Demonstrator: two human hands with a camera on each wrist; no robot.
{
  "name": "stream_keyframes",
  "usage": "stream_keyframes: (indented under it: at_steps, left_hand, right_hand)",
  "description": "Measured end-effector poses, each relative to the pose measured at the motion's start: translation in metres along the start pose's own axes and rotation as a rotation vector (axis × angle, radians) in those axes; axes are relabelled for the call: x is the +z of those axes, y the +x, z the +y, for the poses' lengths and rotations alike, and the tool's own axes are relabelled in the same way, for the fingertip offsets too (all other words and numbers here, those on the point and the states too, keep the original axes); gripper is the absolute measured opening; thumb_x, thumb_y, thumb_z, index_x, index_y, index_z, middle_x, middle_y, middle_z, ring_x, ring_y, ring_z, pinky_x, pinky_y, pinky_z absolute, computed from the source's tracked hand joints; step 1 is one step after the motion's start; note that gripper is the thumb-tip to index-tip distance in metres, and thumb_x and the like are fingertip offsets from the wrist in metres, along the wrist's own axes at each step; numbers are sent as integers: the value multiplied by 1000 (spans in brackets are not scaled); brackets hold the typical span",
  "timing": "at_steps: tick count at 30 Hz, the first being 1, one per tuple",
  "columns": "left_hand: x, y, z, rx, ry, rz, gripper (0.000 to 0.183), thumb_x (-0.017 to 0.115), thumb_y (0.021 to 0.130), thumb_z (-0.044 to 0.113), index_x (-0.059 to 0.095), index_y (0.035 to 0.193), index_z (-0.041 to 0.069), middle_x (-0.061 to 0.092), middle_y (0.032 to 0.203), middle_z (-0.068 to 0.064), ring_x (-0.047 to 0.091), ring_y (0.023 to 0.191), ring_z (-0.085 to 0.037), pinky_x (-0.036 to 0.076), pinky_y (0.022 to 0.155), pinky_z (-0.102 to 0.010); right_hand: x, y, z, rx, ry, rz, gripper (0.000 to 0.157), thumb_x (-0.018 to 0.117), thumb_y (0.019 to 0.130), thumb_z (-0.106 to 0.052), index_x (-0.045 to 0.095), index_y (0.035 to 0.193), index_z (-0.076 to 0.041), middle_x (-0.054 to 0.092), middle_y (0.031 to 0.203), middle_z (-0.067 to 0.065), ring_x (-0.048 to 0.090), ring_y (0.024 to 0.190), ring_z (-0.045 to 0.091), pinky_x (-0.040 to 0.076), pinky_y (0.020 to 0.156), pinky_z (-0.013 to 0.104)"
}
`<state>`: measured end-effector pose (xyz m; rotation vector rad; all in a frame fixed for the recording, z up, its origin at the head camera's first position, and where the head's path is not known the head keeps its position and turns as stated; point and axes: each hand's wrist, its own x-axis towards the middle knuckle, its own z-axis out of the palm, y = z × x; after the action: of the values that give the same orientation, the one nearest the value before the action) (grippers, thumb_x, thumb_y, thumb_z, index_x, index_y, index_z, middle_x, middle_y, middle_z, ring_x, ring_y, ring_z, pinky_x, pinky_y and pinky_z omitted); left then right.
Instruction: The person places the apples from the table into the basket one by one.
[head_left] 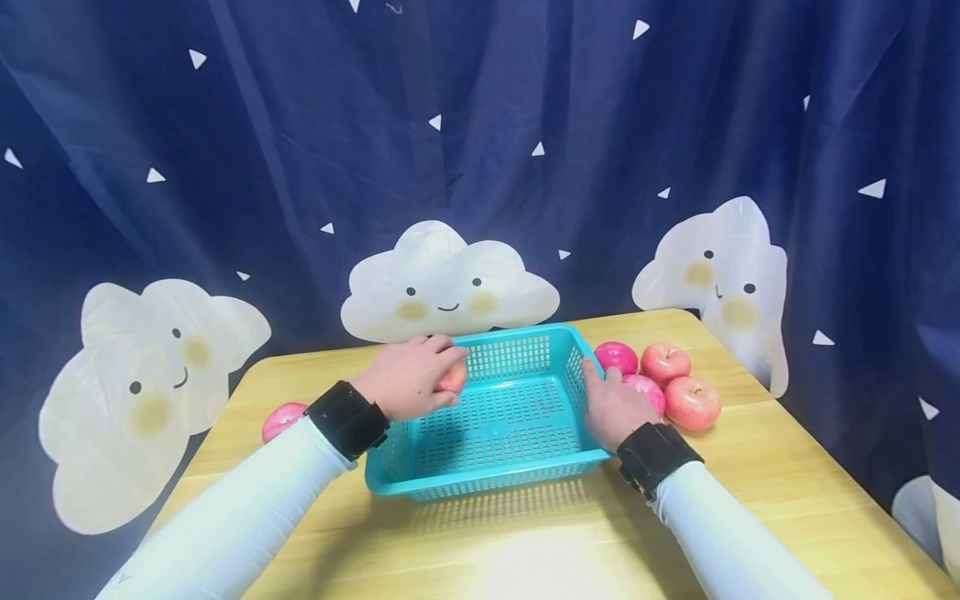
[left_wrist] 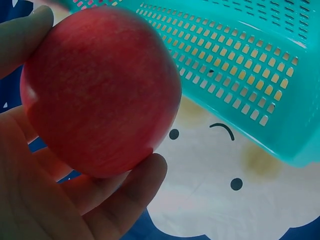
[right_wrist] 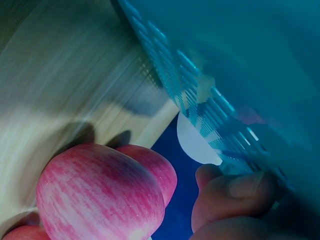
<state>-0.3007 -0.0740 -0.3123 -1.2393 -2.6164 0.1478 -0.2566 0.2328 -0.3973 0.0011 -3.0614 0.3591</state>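
My left hand (head_left: 405,379) grips a red apple (left_wrist: 102,92), fingers and thumb spread around its sides. The hand and apple are over the left side of a turquoise plastic basket (head_left: 487,482) with perforated walls. No fruit shows on the visible part of the basket's floor. At the basket's right side, my right hand (head_left: 618,408) holds the rim, with the thumb over the edge. In the right wrist view a striped pink apple (right_wrist: 100,192) lies just beside this hand, outside the basket wall.
Several apples (head_left: 693,404) sit in a cluster right of the basket, some partly behind my right hand. Another pink apple (head_left: 282,419) lies at the left, partly covered by my wrist. The wooden table (head_left: 757,483) meets a dark blue curtain (head_left: 480,150) with cloud prints.
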Motion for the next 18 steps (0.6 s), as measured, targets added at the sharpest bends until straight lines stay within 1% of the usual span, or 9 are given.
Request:
stream_keyframes:
  at_steps: [7, 13, 18]
  left_hand:
    - [1, 9, 4, 4, 20, -13, 64, 68, 81, 46, 51, 135, 15, 54, 121, -5, 50, 102, -24, 52, 76, -40]
    - [9, 18, 5, -8, 26, -13, 65, 68, 81, 47, 49, 136, 17, 53, 122, -3, 49, 102, -22, 52, 76, -40]
    - [13, 24, 7, 5, 22, -6, 66, 67, 81, 49, 50, 136, 17, 53, 121, -3, 49, 103, -22, 51, 81, -40]
  right_hand:
    - [-3, -2, 0, -3, 0, 4, 68, 53, 93, -20, 18, 150, -7, 39, 129, 33, 53, 98, 46, 51, 69, 64]
    - [-3, -1, 0, -11, -1, 10, 67, 53, 93, -19, 19, 150, -7, 40, 128, 33, 54, 97, 46, 52, 68, 63]
    - [-3, -2, 1, -6, 1, 4, 67, 53, 93, -20, 19, 150, -8, 40, 128, 32, 54, 97, 45, 52, 68, 63]
